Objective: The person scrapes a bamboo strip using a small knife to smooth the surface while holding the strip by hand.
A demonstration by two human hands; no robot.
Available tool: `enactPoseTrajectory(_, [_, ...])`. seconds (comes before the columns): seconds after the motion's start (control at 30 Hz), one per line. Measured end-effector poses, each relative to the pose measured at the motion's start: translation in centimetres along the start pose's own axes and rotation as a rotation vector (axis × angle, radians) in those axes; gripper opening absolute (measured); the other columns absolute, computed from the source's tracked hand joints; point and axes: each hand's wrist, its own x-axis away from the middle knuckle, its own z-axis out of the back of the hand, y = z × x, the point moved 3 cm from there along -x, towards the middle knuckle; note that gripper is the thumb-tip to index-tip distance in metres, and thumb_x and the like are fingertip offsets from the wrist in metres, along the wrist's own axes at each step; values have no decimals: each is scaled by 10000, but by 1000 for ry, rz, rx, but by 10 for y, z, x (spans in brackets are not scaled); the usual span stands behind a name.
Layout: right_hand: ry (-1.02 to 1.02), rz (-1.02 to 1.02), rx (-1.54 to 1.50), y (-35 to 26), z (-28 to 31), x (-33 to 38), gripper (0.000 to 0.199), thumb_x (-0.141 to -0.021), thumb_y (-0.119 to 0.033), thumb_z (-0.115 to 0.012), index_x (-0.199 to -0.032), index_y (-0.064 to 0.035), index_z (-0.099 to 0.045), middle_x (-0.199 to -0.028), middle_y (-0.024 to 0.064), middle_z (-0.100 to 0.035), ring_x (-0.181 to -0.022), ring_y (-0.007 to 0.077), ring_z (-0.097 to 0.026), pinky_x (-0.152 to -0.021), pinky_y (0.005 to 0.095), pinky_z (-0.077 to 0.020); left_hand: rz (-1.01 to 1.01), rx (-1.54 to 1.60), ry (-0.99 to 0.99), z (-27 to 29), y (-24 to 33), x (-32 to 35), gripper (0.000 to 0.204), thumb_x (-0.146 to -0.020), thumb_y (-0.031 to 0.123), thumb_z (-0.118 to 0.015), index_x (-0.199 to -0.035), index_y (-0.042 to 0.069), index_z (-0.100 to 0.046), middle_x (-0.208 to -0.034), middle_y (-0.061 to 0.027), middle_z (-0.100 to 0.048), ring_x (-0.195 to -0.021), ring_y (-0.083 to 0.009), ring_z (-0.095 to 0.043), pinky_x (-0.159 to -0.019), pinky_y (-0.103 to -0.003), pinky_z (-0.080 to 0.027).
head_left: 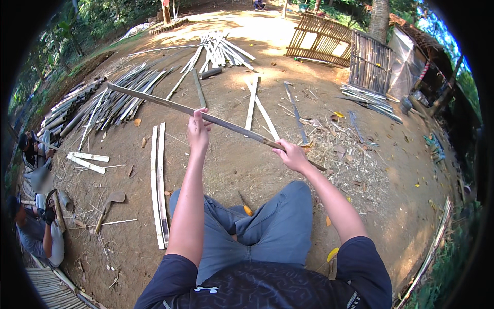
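We hold a slat in the air beyond our knees, its long axis slanting from far left to near right. Our right hand is clamped around it by the near end, which sticks out past the wrist; our left hand grips it farther along. An orange-handled knife lies between our legs; pale strips lie to our left.
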Motion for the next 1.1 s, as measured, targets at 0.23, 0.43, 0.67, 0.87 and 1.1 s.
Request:
enactPoseTrajectory(0.23, [88, -184, -384, 36, 27, 44, 278, -981, -272, -609, -1121, -32, -596, -822, 25, -605, -688, 110, -544, -642, 318, -466, 321, -162, -303, -23, -58, 95, 474, -1000, 378, -552, -1306, 21, -496, -1273, -157, -600, -765, -191, -712, -518, -263, -529])
enactPoseTrajectory(0.43, [-10, -470, -699, 7, 40, 22, 140, -1011, -217, -543, -1047, -82, -532, -763, -37, -493, -487, 25, -413, -375, 205, -322, 427, -138, -598, -16, -96, 218, 297, -964, 174, -609, -1216, 36, -535, -1159, -96, -634, -722, -165, -712, -509, -261, -533])
enactPoseTrajectory(0.67, [-232, -670, -952, -7, -14, -13, 55, -979, -56, -485, -993, -9, -509, -782, 29, -508, -562, 90, -452, -441, 239, -414, 426, -32, -667, -6, -91, 270, 342, -956, 132, -613, -1265, 47, -491, -1136, -103, -643, -708, -158, -708, -498, -268, -531])
enactPoseTrajectory(0.87, [-255, -854, -1034, -30, -106, -23, 68, -908, 64, -441, -905, 37, -503, -749, 89, -515, -548, 124, -468, -441, 265, -432, 374, -74, -525, 22, -76, 263, 408, -946, 95, -621, -1314, 71, -447, -1108, -110, -629, -683, -156, -696, -485, -243, -511])
enactPoseTrajectory(1.1, [-162, -882, -1122, -55, -198, -13, 102, -922, -29, -472, -964, 24, -548, -806, 123, -531, -647, 204, -512, -509, 365, -456, 314, -144, -334, 59, -92, 258, 640, -916, 83, -660, -1442, 116, -297, -1148, -142, -568, -708, -172, -686, -498, -242, -524])
